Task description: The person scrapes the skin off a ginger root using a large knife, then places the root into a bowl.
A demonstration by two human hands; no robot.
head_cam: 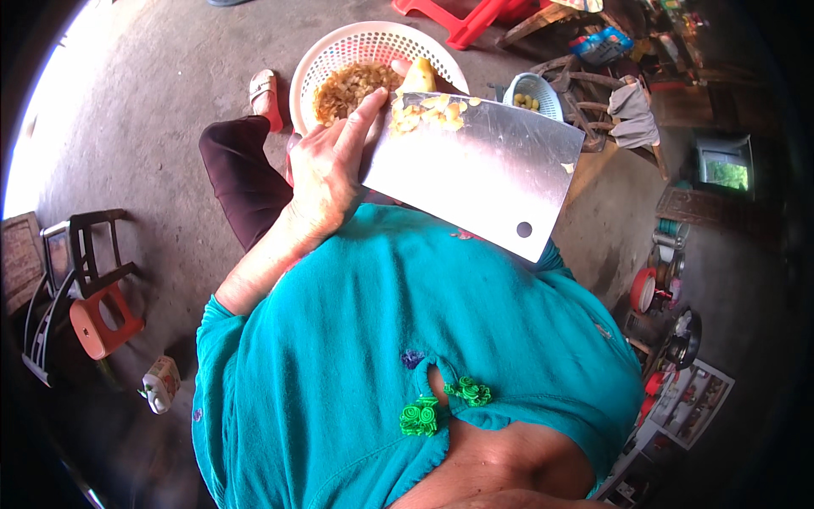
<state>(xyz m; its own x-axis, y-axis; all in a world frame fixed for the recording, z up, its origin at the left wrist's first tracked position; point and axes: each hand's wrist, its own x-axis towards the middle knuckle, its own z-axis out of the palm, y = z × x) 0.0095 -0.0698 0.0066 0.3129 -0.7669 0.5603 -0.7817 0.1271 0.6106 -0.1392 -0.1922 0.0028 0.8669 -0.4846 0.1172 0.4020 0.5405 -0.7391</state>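
Note:
My left hand grips a wide metal cleaver, its index finger stretched along the blade. The handle is hidden by that hand. Thin pale slices cling to the blade near its far edge, and a round hole shows at the near corner. Just beyond the edge, a peeled yellowish piece of produce, possibly a potato, is held by my right hand, most of which the blade covers. Under both hands is a white plastic colander with a heap of brownish slices.
A light-blue basket holding small yellowish pieces stands to the right, beside a wooden chair. A red plastic stool is at the top. Leftward are an orange stool, a dark chair and a white jug on the concrete floor.

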